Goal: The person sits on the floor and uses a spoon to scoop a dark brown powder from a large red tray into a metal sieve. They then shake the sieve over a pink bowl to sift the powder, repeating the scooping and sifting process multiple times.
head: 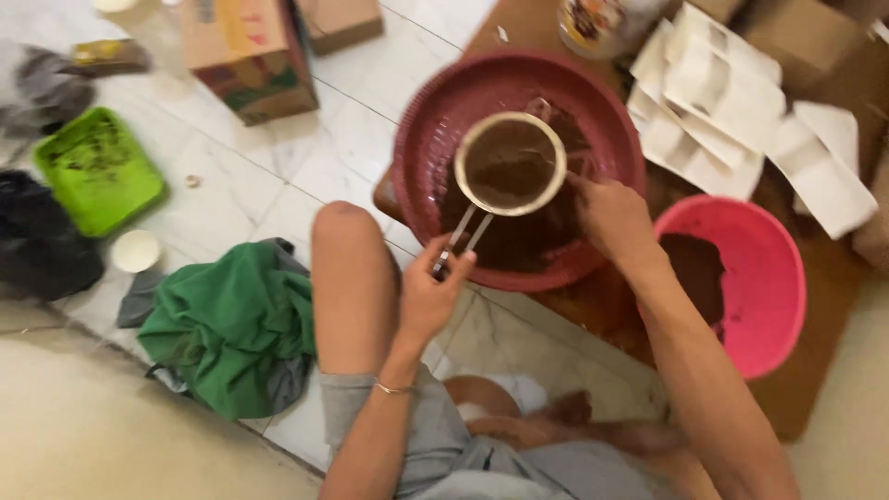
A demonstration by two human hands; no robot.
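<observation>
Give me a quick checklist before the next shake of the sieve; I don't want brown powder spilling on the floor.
1. Sieve over the dark red basin: ok.
2. Left hand gripping the sieve's wire handle: ok.
3. Right hand steadying the sieve rim: ok, touching it.
4. Sieve loaded with brown powder: ok.
5. Pink bowl within reach beside the basin, some powder inside: ok.
6. Sieve level: cannot tell, picture is blurred.
</observation>
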